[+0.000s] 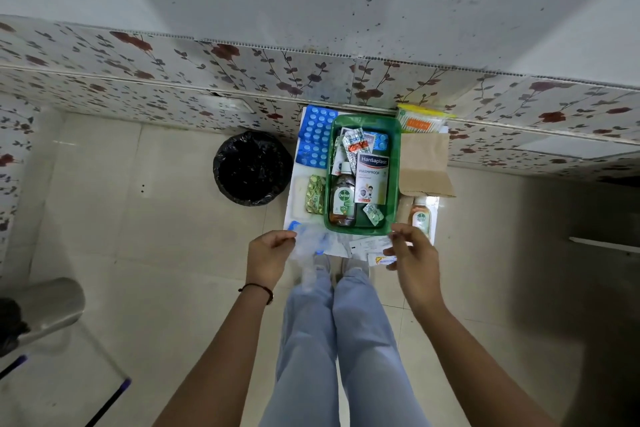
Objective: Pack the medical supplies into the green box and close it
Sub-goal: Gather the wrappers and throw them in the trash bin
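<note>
The green box (pixel 394 180) stands open on a small white table (pixel 294 191). Inside lie a Dettol bottle (pixel 343 199), a Hansaplast carton (pixel 372 182) and several pill strips. My left hand (pixel 268 253) is at the table's near left corner, pinching a clear plastic bag with blue print (pixel 308 243) that hangs blurred below it. My right hand (pixel 414 255) hovers by the box's near right corner with fingers apart, above some small paper sachets (pixel 369 246); whether it touches them is unclear.
Blue blister sheets (pixel 317 135) and a gold pill strip (pixel 314 198) lie left of the box. A cotton-bud pack (pixel 420 121), a brown paper bag (pixel 424 166) and a small Dettol bottle (pixel 420 217) sit right of it. A black-lined bin (pixel 251 166) stands on the floor.
</note>
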